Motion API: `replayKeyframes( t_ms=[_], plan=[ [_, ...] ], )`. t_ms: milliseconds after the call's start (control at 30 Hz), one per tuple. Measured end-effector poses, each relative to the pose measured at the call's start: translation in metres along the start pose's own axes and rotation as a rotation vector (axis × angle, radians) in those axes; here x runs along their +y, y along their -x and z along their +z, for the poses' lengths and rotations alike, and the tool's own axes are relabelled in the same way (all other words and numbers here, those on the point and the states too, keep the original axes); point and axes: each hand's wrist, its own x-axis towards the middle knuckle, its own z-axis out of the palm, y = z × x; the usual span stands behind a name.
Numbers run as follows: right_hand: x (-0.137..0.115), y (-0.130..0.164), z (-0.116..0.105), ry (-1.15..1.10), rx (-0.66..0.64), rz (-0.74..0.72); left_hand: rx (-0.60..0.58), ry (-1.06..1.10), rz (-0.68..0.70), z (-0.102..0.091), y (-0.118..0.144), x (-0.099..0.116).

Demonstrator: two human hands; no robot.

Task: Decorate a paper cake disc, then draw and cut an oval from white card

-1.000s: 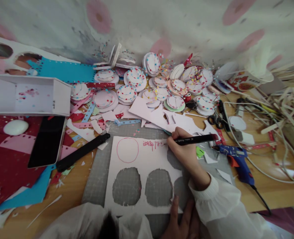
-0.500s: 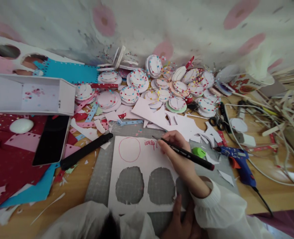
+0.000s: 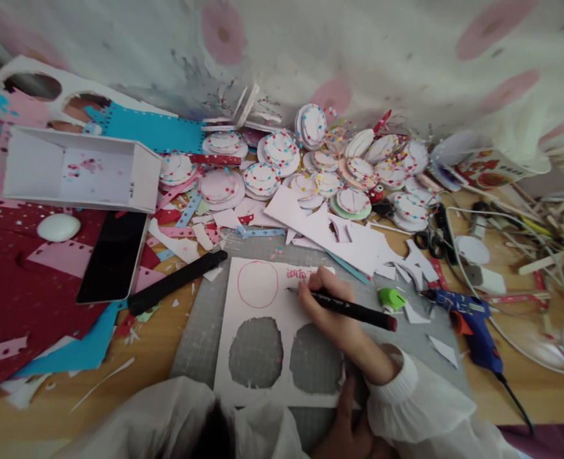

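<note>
My right hand is closed around a slim black marker with a dark red end. Its tip points left, over or on a white card, just right of a red drawn circle. Red handwriting runs along the card's top edge, partly covered by my fingers. Two ragged round holes are cut in the lower half of the card. At its lower right edge, my left hand rests with fingers stretched out, partly hidden by my right sleeve. Beneath lies a grey cutting mat.
Layered white paper discs with coloured beads crowd the back. A white box, phone and black bar-shaped tool are left. A green object, blue glue gun, scissors and wood sticks stand right.
My right hand has moved down and slightly left over the card, bringing the marker tip from above the writing to below it. The whole view has shifted slightly.
</note>
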Motion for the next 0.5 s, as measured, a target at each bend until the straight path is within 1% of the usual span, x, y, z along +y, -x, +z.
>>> replayKeyframes(
  t_ms=[33,67,100,133,167,233,300,333,367,500],
  plan=[
    [0.0,0.0,-0.001,0.005,0.001,-0.009,0.023,-0.013,0.054,-0.004,-0.003,-0.001],
    [0.0,0.0,-0.001,0.001,-0.002,-0.018,0.031,-0.086,0.161,-0.009,-0.007,-0.003],
    [0.0,0.0,-0.002,-0.006,-0.01,-0.023,0.023,-0.221,0.282,-0.015,-0.011,-0.005],
    [0.0,0.0,-0.002,-0.011,-0.019,-0.023,0.008,-0.332,0.35,-0.021,-0.014,-0.007],
    [0.0,0.0,-0.001,-0.01,-0.021,-0.019,-0.021,-0.453,0.429,-0.026,-0.018,-0.009],
    [0.001,0.0,-0.001,-0.001,-0.017,-0.01,-0.128,-0.718,0.579,-0.036,-0.022,-0.011],
    [0.001,0.0,-0.001,-0.001,-0.034,-0.011,-0.233,-0.914,0.691,-0.042,-0.026,-0.011],
    [0.001,0.0,-0.001,-0.006,-0.037,-0.013,-0.263,-0.951,0.706,-0.044,-0.027,-0.01],
    [0.001,0.0,-0.002,-0.011,-0.029,-0.013,-0.267,-0.936,0.698,-0.046,-0.028,-0.01],
    [0.0,-0.001,-0.006,-0.018,0.017,-0.018,-0.199,-0.742,0.582,-0.048,-0.03,-0.009]
  ],
)
